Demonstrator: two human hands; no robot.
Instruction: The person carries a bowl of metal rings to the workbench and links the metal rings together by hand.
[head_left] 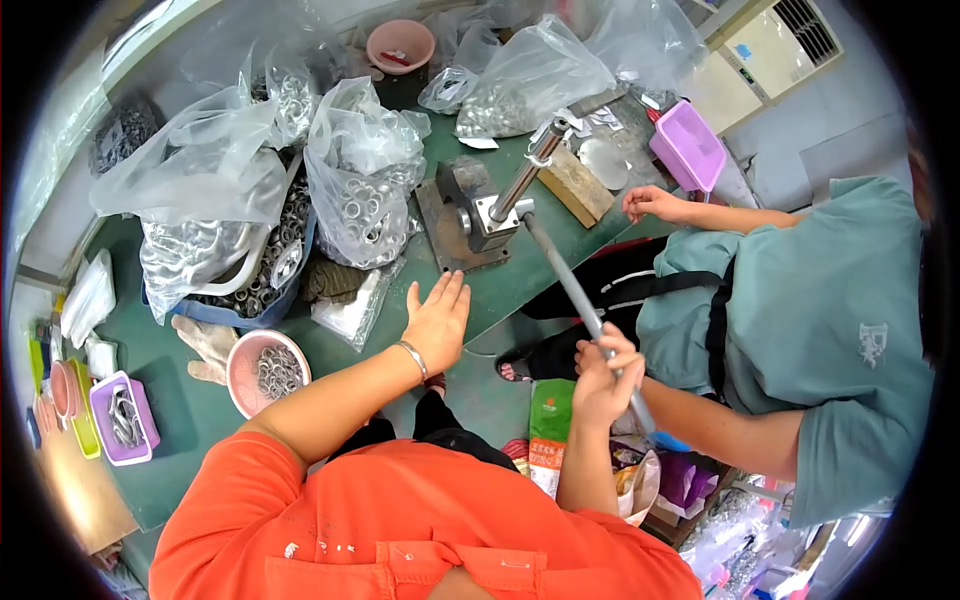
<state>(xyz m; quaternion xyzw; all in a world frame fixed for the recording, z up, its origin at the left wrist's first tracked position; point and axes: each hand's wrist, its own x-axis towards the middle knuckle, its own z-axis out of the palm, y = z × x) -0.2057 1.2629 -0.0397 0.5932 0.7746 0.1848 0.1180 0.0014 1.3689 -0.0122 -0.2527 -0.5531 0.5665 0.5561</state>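
Note:
My left hand (438,318) lies flat with its fingers stretched out near the table edge, just below a dark metal hand press (480,215), and holds nothing. My right hand (606,380) is wrapped round the long grey lever bar (567,275) that runs from the press toward the lower right. The press stands on a rusty base plate (432,228), and a shiny round column rises from it at a slant. What lies under the press is too small to tell. A co-worker's hand (583,356) is close beside my right hand, by the bar.
Bags of metal rings (365,215) and a blue bin (300,262) stand left of the press. A pink bowl of rings (268,374) is near my left arm. A wooden block (575,187) lies behind. A person in a green shirt (790,300) sits at the right.

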